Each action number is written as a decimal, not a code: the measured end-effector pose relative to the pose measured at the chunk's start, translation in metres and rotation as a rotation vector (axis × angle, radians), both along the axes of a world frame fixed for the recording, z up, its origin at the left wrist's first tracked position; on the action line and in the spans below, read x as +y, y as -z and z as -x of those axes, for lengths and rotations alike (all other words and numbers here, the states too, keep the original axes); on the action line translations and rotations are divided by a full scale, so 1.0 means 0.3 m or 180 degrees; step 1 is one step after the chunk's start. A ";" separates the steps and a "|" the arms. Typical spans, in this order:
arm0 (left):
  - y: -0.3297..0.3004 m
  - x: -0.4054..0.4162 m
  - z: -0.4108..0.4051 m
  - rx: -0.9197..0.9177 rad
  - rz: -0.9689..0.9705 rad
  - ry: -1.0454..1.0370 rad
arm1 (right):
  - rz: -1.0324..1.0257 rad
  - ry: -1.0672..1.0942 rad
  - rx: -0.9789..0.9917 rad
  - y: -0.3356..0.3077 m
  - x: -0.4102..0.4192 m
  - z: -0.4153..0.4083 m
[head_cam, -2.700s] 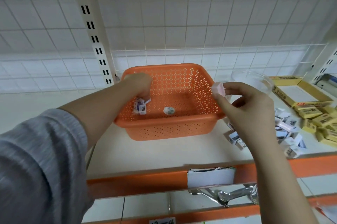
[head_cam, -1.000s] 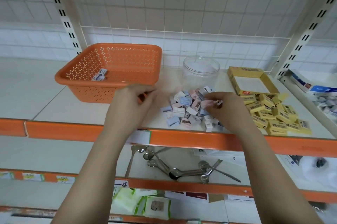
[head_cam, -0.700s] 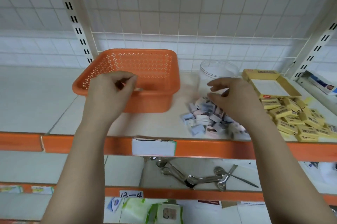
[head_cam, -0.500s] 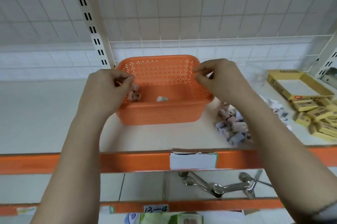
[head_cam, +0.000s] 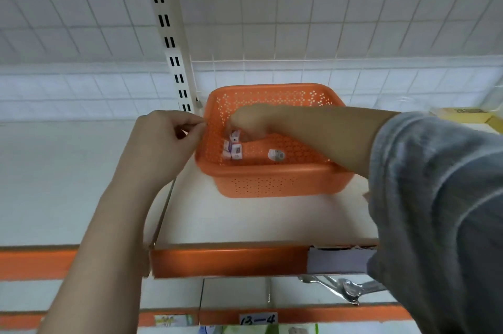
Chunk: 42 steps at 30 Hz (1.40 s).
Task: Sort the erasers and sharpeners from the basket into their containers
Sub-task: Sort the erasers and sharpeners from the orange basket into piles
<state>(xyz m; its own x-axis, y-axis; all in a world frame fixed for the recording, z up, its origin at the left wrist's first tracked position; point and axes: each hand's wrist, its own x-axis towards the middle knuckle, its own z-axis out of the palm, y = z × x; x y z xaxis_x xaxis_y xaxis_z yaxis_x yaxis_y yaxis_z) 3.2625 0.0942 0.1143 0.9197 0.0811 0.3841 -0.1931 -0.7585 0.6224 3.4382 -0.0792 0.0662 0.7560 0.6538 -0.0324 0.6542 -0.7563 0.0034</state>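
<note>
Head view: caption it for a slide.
Right hand reaches into the orange basket for small packaged items; left hand pinches its rim.

grey sleeve (head_cam: 435, 211), bare forearms, two hands

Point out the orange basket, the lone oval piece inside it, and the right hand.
basket (head_cam: 275, 186): head view, front wall.
oval piece (head_cam: 276, 155): head view, its middle.
right hand (head_cam: 251, 121): head view, back of hand, reaching into the basket.
</note>
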 end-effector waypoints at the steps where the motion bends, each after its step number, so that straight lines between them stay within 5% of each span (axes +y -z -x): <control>1: 0.001 0.004 0.001 0.0008 -0.0001 0.0013 | 0.0133 -0.0053 0.0042 0.004 0.029 -0.005; 5: -0.002 0.005 -0.012 0.0040 -0.0013 0.0075 | 0.0438 -0.0252 0.0184 -0.025 0.051 0.003; 9: -0.026 -0.021 -0.068 0.0202 -0.0485 0.0282 | 0.0002 0.0132 0.0010 -0.116 -0.024 0.056; 17: -0.020 -0.129 -0.297 0.1095 -0.2748 0.0890 | -0.3248 0.1733 -0.0702 -0.239 -0.312 0.451; 24: 0.018 -0.193 -0.378 0.1611 -0.3660 0.1144 | -0.4077 0.2233 -0.0437 -0.115 -0.371 0.640; 33: 0.014 -0.196 -0.391 0.1301 -0.3359 0.1224 | -0.4239 0.2361 -0.0528 -0.097 -0.375 0.693; 42: -0.193 -0.386 -0.143 0.0052 -0.1414 0.1293 | -0.4156 0.2549 -0.0878 -0.129 -0.567 0.799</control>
<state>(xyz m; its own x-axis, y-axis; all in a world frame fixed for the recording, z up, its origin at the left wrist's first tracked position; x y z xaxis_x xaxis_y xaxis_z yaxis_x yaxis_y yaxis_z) 3.3053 -0.0216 0.1722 0.8496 -0.4430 0.2864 -0.5149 -0.8142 0.2682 3.1987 -0.2493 0.1048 0.7955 -0.4457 0.4106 0.1830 -0.4693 -0.8639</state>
